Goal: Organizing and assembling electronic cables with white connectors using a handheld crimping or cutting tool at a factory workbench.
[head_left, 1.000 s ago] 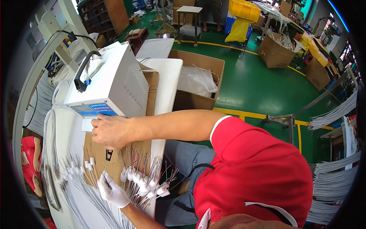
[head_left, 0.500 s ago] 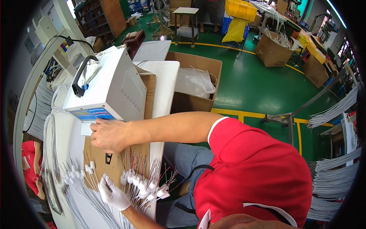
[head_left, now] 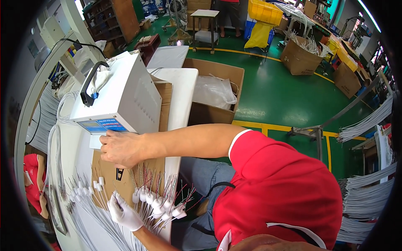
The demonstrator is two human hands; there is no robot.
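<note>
My right hand, bare, is closed, with bent fingers against the lower front of a white box-shaped machine with a black handle and blue keypad. Its fingertips are hidden, so I cannot tell what they hold. Nearer the bottom, my left hand wears a white glove and pinches the end of a grey cable. Grey cables with white plugs fan out to its left. On its right lies another bunch of white plugs with thin bare red and dark wires. Brown cardboard lies under both hands.
A cardboard box holding clear plastic stands beside the white table. Coiled grey cables lie at the table's left. Bundled cables hang at the right. Another person in red is at far left.
</note>
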